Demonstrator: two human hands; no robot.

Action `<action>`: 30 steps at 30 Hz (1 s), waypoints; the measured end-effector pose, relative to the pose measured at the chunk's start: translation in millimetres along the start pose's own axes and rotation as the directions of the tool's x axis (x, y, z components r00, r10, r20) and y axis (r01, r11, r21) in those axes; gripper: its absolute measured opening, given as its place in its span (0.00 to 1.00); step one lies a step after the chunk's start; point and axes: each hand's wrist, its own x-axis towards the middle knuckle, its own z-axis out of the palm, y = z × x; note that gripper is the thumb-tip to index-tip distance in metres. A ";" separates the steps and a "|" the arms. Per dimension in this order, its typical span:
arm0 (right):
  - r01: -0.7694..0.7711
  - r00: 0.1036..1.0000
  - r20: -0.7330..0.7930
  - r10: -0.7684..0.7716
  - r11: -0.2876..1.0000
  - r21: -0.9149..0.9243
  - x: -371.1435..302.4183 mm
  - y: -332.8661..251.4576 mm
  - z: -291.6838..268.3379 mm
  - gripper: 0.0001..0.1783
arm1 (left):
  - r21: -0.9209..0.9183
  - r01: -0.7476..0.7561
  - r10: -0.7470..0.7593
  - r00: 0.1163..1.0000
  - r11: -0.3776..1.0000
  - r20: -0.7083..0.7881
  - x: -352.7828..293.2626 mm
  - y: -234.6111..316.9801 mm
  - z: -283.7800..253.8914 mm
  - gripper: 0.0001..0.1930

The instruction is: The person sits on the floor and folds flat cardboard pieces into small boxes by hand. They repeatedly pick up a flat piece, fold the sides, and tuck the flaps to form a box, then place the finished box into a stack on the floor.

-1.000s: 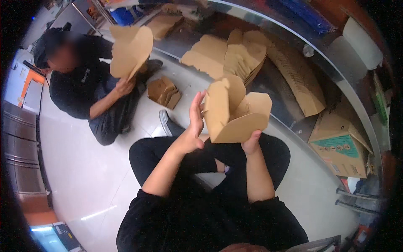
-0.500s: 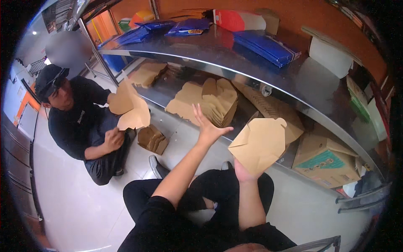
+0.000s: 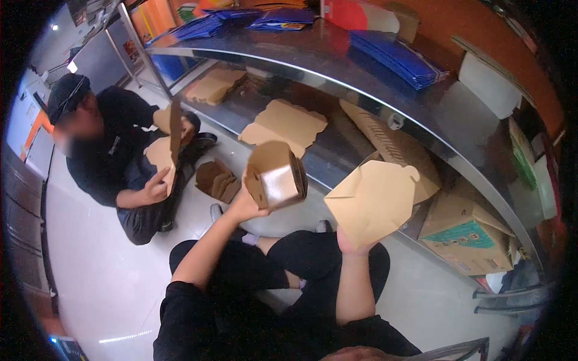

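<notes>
My left hand (image 3: 245,207) grips a nested stack of brown kraft takeaway boxes (image 3: 274,171), their open mouth turned up toward me and the inside shiny. Over on the right, my right hand (image 3: 354,240) holds up another kraft takeaway box (image 3: 374,198) from beneath. This one has creased, folded corners; its far side is hidden. The stack and the box are apart, with a narrow gap between them. Behind the stack, flat cardboard blanks (image 3: 286,123) lie on the low metal shelf.
A person (image 3: 108,150) sits at left, holding a cardboard blank (image 3: 173,144). Folded boxes (image 3: 217,180) stand on the floor beside them. The steel upper shelf (image 3: 313,57) bears blue packets (image 3: 397,59). At right are more blanks (image 3: 397,132) and a carton (image 3: 469,237).
My left hand, empty before, has taken the nested boxes from the low shelf and brought them nearer. My right hand still holds its box. The co-worker's blank is now more folded.
</notes>
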 end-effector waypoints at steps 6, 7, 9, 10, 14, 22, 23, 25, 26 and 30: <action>-0.273 0.914 0.203 0.352 0.902 -0.334 -16.5 26.3 -34.8 0.46 | -0.169 0.118 -0.072 0.964 0.979 0.255 -31.0 20.8 10.3 0.61; -0.212 0.919 0.237 0.314 0.903 -0.374 -16.4 36.8 -11.2 0.45 | -0.126 0.111 -0.071 0.955 0.986 0.288 -33.6 10.5 17.4 0.59; -0.103 0.849 0.269 0.454 0.643 -0.759 -0.5 34.3 -58.5 0.41 | -0.181 0.101 -0.038 0.946 0.978 0.322 -22.9 19.7 20.8 0.57; -0.137 0.846 0.210 0.491 0.579 -0.803 4.7 33.2 -51.5 0.49 | -0.204 0.104 -0.031 0.942 0.973 0.334 -20.0 22.9 20.9 0.57; -0.120 0.839 0.071 0.540 0.311 -0.943 16.3 22.2 -46.8 0.58 | -0.222 0.071 -0.012 0.967 0.972 0.255 -27.2 5.0 20.8 0.55; 0.171 0.743 0.201 0.639 0.109 -0.979 27.5 25.0 -33.2 0.60 | -0.422 0.168 -0.010 0.936 0.891 0.353 -30.2 -0.7 21.8 0.59; 0.267 0.701 0.230 0.675 0.051 -0.962 26.2 28.9 -20.5 0.60 | -0.432 0.170 -0.010 0.937 0.885 0.349 -31.3 -0.5 21.4 0.59; 0.357 0.652 0.234 0.721 -0.021 -0.934 24.0 36.8 -0.3 0.60 | -0.349 0.093 0.034 0.939 0.933 0.341 -32.4 -18.4 31.9 0.59; 0.348 0.653 0.209 0.728 -0.044 -0.936 22.9 39.0 6.1 0.60 | -0.308 0.053 0.059 0.937 0.950 0.343 -31.9 -22.2 35.8 0.59; 0.302 0.646 0.145 0.750 -0.077 -0.950 26.3 42.8 8.9 0.59 | -0.307 0.080 0.062 0.902 0.948 0.427 -27.4 -26.9 39.3 0.60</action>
